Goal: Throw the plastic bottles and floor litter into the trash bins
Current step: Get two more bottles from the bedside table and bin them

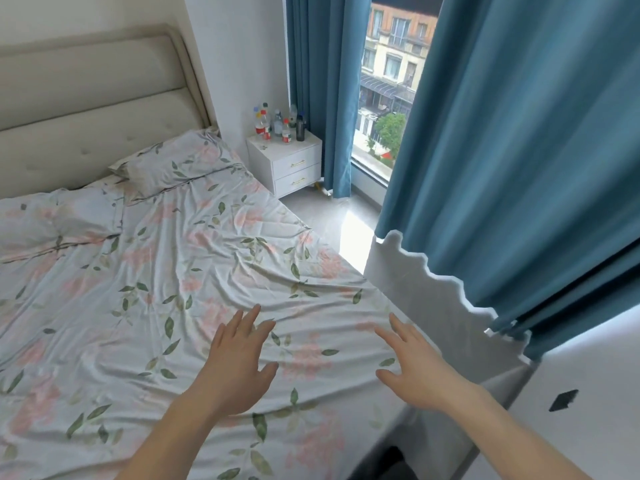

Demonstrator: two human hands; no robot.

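Fingers of left hand [239, 362] and right hand [414, 367] spread, straight, holding nothing, over bed [173, 271]. Plastic bottles [278, 124] stand upright on nightstand [287, 161], well ahead, far corner by curtain [325, 81]; right hand approx. nearer

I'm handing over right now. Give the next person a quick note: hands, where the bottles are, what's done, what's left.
Left hand and right hand: both open, empty, fingers spread above the floral bed sheet.
Plastic bottles: a cluster standing on the white nightstand in the corner between the bed and the blue curtain.
Done: nothing visible; no bottle picked up.
Left: collect the bottles and bin them. No trash bins or floor litter in view, so find those.
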